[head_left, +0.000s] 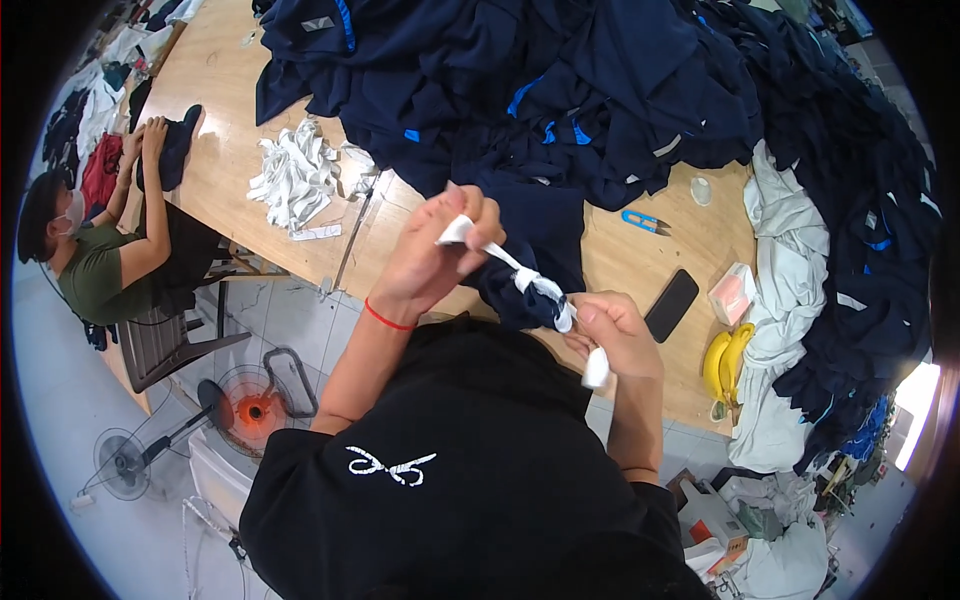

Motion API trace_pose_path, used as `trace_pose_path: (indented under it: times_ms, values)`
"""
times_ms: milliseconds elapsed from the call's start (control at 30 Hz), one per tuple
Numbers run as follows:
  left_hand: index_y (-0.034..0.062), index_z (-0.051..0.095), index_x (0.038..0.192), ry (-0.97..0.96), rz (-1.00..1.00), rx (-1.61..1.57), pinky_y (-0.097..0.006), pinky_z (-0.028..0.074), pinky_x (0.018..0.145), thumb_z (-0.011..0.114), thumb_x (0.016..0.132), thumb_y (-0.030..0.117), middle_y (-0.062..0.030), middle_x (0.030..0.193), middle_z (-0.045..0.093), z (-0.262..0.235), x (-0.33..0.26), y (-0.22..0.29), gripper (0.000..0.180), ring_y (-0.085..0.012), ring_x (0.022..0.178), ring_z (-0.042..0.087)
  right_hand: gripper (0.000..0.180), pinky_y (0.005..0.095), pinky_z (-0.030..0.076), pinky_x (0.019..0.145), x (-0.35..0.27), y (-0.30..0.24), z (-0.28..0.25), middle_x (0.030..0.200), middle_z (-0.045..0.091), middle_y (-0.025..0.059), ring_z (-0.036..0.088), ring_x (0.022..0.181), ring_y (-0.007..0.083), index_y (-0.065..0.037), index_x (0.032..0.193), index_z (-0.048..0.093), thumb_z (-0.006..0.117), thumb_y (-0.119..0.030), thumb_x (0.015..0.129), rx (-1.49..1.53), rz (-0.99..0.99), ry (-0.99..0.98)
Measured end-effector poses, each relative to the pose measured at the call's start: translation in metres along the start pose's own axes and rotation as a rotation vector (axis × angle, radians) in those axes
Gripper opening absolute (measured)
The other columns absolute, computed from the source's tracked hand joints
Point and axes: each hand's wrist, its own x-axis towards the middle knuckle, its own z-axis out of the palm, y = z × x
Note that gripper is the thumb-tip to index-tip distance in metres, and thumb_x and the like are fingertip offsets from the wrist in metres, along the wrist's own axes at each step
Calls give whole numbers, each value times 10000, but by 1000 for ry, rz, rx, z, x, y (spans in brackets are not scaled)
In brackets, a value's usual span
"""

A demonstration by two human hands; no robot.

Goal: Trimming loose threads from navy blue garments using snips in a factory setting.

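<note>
A white cloth strip (525,280) is stretched between my two hands, and a knot or loop in it sits around a gathered end of navy fabric (545,300). My left hand (445,245) is closed on one end of the strip, raised over the table edge. Lower and to the right, my right hand (615,330) pinches the other end, whose tail (596,367) hangs below the fingers. The rest of the navy garment (545,220) lies on the table in front of me, running toward the big pile.
Navy garments (600,80) are heaped across the far side. White strips (300,175) lie left; blue thread snips (645,221), a phone (672,305), a pink-and-white box (733,293), bananas (725,365) and white cloth (785,225) lie right. A co-worker (110,225) handles dark cloth at far left.
</note>
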Motion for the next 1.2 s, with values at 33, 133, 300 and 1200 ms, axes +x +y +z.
trace_pose_path:
  times_ms: [33,133,300,1200]
  values:
    - [127,467,824,-92,53,31,-283,394,763,405,1177,413,-10,786,524,-1,4,-8,459,-131,756,449,388,275,393,547,4,-2,-5,802,577,91,524,626,111,-10,813,562,600,-304,1063,-198,-165,-19]
    - [155,449,816,-61,68,52,-273,359,742,419,1164,452,21,746,477,20,5,-20,459,-117,739,410,424,256,407,523,17,-12,8,845,593,96,519,598,96,-24,783,553,560,-314,1092,-164,-412,114]
    - [159,457,810,56,-248,-36,-280,381,749,450,1158,449,34,735,429,13,-4,-19,453,-113,764,414,444,206,298,448,24,-3,17,786,490,54,359,487,69,-90,764,447,513,-323,1136,454,-320,53]
    - [19,690,904,-317,-189,1204,-339,470,678,751,998,248,-51,791,657,2,-12,22,255,-161,761,632,45,302,547,728,55,-9,29,894,715,97,701,797,182,-18,1034,682,652,-51,1030,-774,-489,102]
